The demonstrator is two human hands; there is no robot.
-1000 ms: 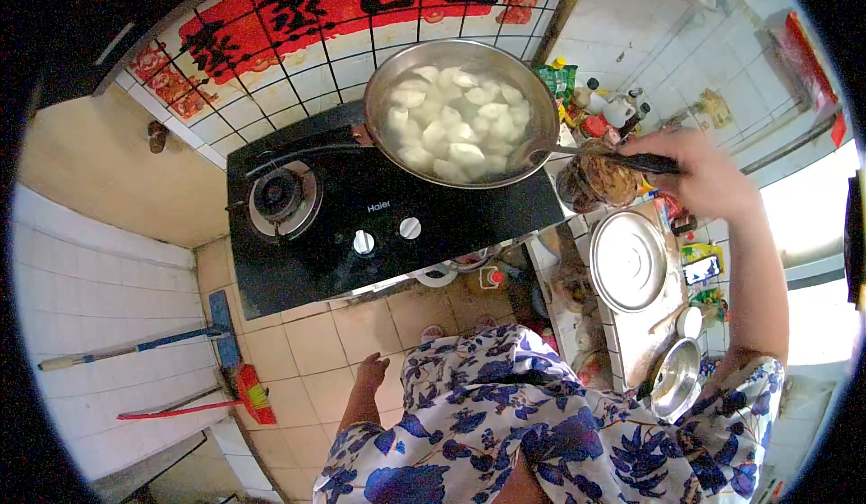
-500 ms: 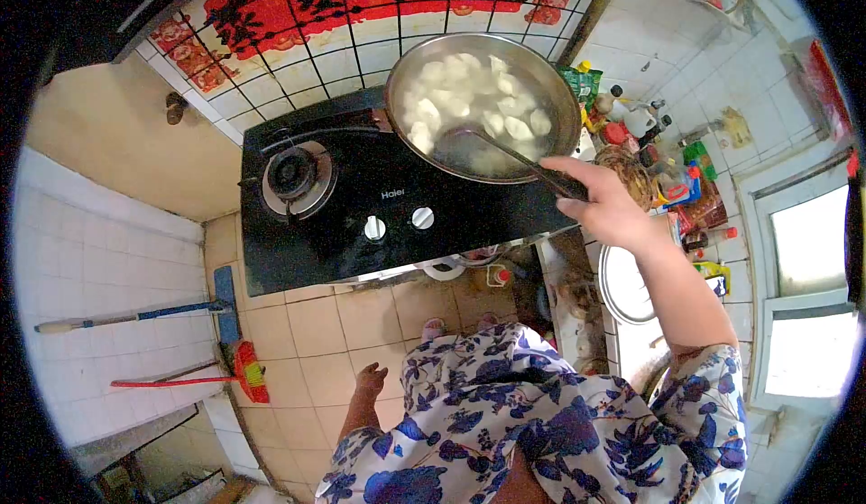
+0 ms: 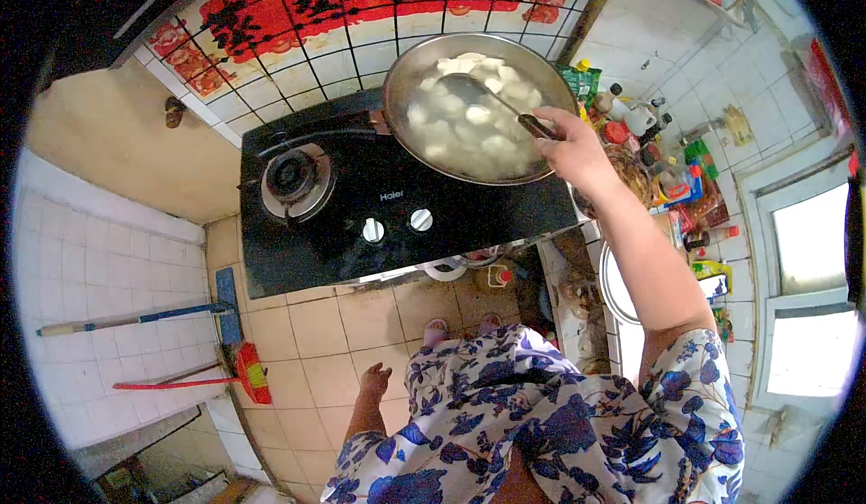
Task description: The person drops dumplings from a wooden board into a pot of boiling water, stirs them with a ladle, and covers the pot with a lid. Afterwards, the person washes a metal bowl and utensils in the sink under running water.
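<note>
A large metal pan (image 3: 424, 163) full of cloudy water and several pale dumplings (image 3: 478, 114) sits on the right side of the black gas stove (image 3: 338, 247). My right hand (image 3: 570, 148) is closed round the dark handle of a ladle (image 3: 507, 105), at the pan's right rim. The ladle's bowl lies among the dumplings near the pan's upper middle, partly under the water. My left hand (image 3: 375, 380) hangs low at my side over the tiled floor, holding nothing, its fingers apart.
The left burner (image 3: 290, 175) carries nothing. Bottles and seasoning packs (image 3: 645, 125) crowd the counter to the right, with a round metal lid (image 3: 615, 288) partly behind my right arm. A blue mop (image 3: 227, 310) and red broom (image 3: 251, 373) stand at the left wall.
My right hand has come from right of the pan to its right rim. The ladle's bowl has swept from the lower right across to the upper middle, and the dumplings have shifted.
</note>
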